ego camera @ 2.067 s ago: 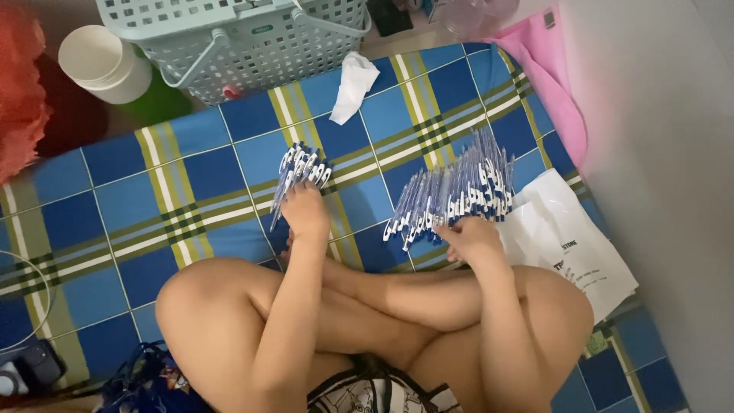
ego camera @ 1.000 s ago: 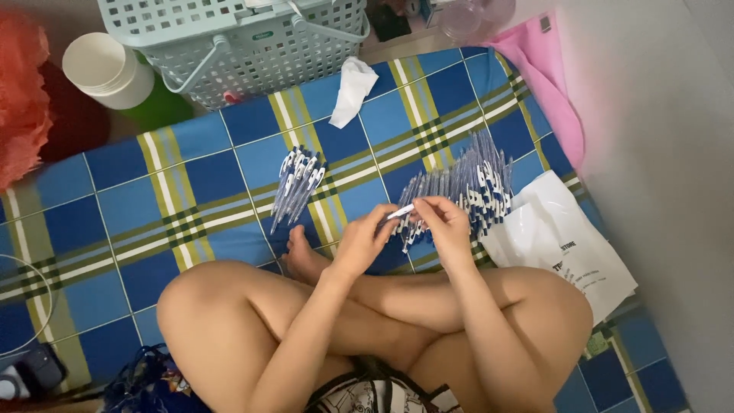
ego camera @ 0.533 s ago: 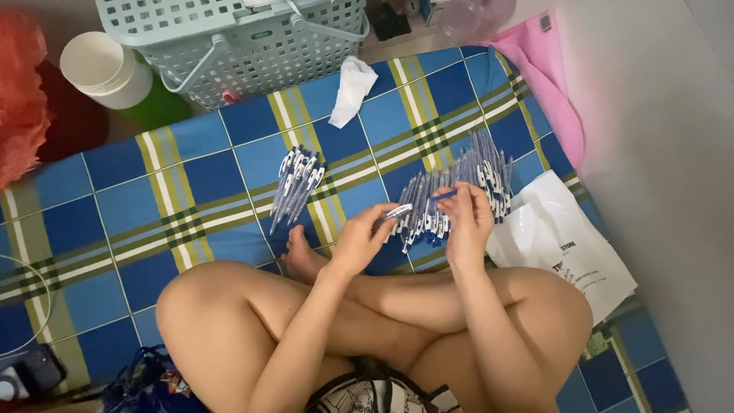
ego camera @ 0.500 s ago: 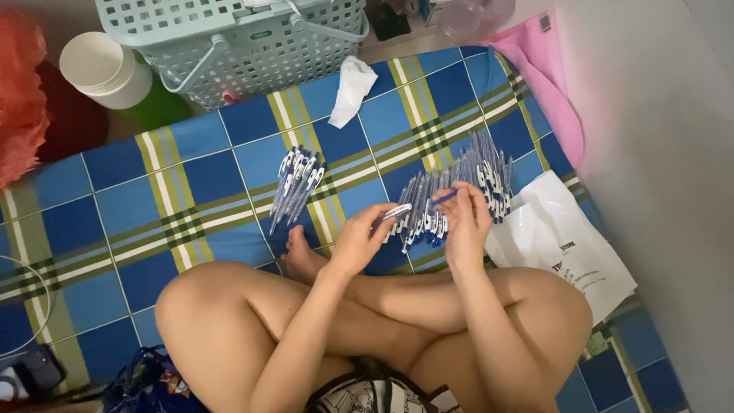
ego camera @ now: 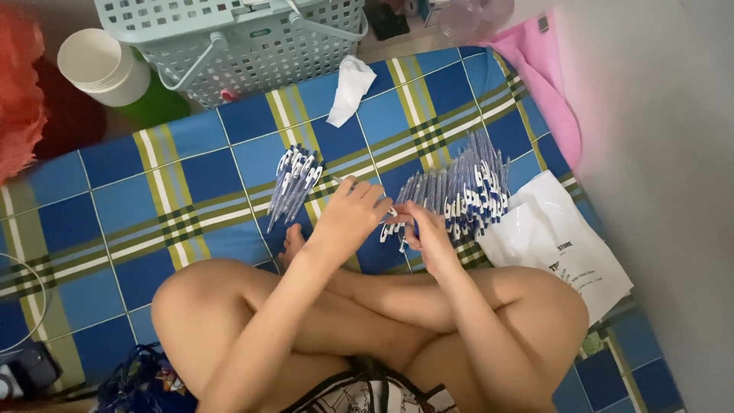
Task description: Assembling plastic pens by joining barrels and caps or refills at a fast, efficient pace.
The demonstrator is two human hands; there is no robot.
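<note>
Person sits cross-legged on a blue checked mat point(ego camera: 199, 176) with yellow-green stripes; bare knees nearest the viewer.

Left hand point(ego camera: 348, 218): fingers curled narrow, fingertips meeting the right hand over the mat. It appears to pinch a pen at its tip; exact grip cannot be told.

Right hand point(ego camera: 424, 233): fingers closed around a few pens point(ego camera: 394, 226), white clips showing between the 2 hands.

Just right of the hands: large pile of pens point(ego camera: 470, 191), clear barrels with blue and white ends, fanned on the mat, touching the right hand's pens.

Left of the hands: small bundle of pens point(ego camera: 294, 183), same kind, lying apart from the large pile.

Right edge: white plastic bag point(ego camera: 562, 245), flat, with dark print, partly under the large pile.

Farther: crumpled white tissue point(ego camera: 348, 88) on the mat. Beyond it, pale green lattice basket point(ego camera: 237, 46) with 2 handles. Left of the basket, white cup point(ego camera: 103, 65) against a green object. Pink cloth point(ego camera: 547, 84) at far right.
</note>
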